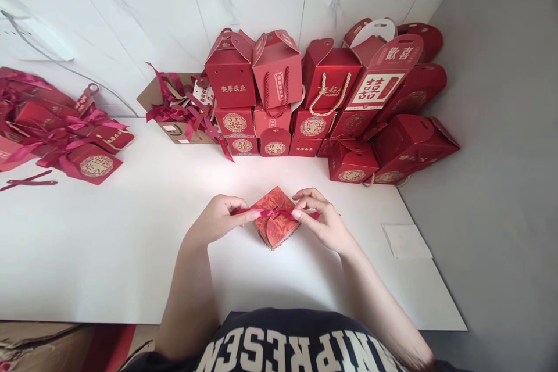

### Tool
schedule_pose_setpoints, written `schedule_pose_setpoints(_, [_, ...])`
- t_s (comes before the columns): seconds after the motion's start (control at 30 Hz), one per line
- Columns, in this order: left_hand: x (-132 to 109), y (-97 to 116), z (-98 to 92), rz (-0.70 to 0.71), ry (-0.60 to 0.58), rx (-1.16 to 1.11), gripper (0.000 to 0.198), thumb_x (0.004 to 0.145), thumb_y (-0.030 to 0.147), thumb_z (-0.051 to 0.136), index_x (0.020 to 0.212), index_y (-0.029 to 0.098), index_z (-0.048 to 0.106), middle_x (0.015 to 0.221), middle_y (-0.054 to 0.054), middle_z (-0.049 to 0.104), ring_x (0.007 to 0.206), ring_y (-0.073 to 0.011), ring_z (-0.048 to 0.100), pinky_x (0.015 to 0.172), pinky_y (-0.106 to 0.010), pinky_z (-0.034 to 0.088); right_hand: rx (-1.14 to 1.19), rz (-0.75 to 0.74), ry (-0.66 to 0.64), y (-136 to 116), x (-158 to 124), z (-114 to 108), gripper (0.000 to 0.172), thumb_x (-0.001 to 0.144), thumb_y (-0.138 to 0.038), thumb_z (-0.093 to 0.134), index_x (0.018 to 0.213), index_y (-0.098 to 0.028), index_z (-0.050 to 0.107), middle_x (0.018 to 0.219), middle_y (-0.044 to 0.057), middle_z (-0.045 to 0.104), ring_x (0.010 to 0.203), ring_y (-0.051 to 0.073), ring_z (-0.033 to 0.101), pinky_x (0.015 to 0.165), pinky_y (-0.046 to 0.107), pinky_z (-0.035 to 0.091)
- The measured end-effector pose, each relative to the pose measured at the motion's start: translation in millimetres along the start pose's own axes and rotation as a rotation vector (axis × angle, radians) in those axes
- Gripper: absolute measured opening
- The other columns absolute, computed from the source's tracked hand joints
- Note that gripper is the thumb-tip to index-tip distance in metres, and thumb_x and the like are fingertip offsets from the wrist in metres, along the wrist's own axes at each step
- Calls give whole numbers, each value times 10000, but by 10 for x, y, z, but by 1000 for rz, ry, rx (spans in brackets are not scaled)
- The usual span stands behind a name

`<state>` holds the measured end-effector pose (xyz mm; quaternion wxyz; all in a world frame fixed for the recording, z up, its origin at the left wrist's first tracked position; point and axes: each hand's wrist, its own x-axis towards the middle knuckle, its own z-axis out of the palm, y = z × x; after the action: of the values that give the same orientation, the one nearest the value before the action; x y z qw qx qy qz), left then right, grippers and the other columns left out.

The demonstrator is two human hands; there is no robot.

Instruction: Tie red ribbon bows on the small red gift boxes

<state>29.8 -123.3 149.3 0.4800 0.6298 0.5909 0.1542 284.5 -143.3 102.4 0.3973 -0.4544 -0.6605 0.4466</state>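
A small red patterned gift box (275, 226) sits on the white table (113, 244) just in front of me. A dark red ribbon (274, 213) runs across its top. My left hand (220, 218) pinches the ribbon's left end at the box's left side. On the right side, my right hand (318, 218) pinches the other end of the ribbon. Both hands are closed on the ribbon and touch the box.
Stacked red gift boxes (331, 99) line the wall at the back. A cardboard box of ribbons (181, 107) stands left of them. More ribboned red boxes (56, 133) lie at far left, with a loose ribbon (28, 181). A white sheet (407, 241) lies at right.
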Motion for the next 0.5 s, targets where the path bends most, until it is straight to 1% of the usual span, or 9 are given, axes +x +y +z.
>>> schedule_pose_setpoints(0.07, [9, -29, 7, 10, -16, 3, 415, 756, 523, 648, 588, 158, 542, 521, 47, 362, 481, -75, 324, 441, -216, 253, 8, -7, -6, -4, -2, 14, 206, 868, -397, 632, 795, -206, 653, 1211, 94, 544, 1153, 237, 529, 892, 355, 440])
schedule_pose_setpoints(0.13, [19, -65, 8, 34, -34, 3, 409, 767, 500, 647, 585, 155, 525, 541, 49, 323, 504, -73, 298, 465, -216, 236, 24, -4, 2, 0, 1, 26, 195, 880, -377, 620, 794, -206, 656, 1267, 93, 534, 1195, 241, 516, 909, 366, 435])
schedule_pose_setpoints(0.27, [36, -115, -1, 83, -52, 14, 384, 799, 466, 626, 611, 154, 504, 574, 47, 329, 532, -73, 291, 492, -219, 224, 19, 6, 34, 20, 19, 34, 221, 906, -362, 584, 761, -200, 621, 1251, 89, 559, 1147, 229, 544, 870, 361, 445])
schedule_pose_setpoints(0.4, [51, -124, -11, 122, -60, 12, 391, 806, 452, 622, 599, 152, 481, 571, 46, 330, 532, -72, 286, 488, -221, 224, -19, -32, 69, 32, 32, 35, 217, 909, -344, 578, 747, -199, 592, 1188, 95, 585, 1113, 228, 549, 827, 349, 455])
schedule_pose_setpoints(0.5, [45, -101, -27, 109, -77, -27, 390, 797, 450, 627, 594, 152, 480, 564, 43, 350, 524, -71, 312, 471, -211, 247, -20, -40, 82, 39, 33, 35, 214, 913, -333, 569, 746, -200, 581, 1145, 90, 595, 1083, 218, 556, 816, 337, 454])
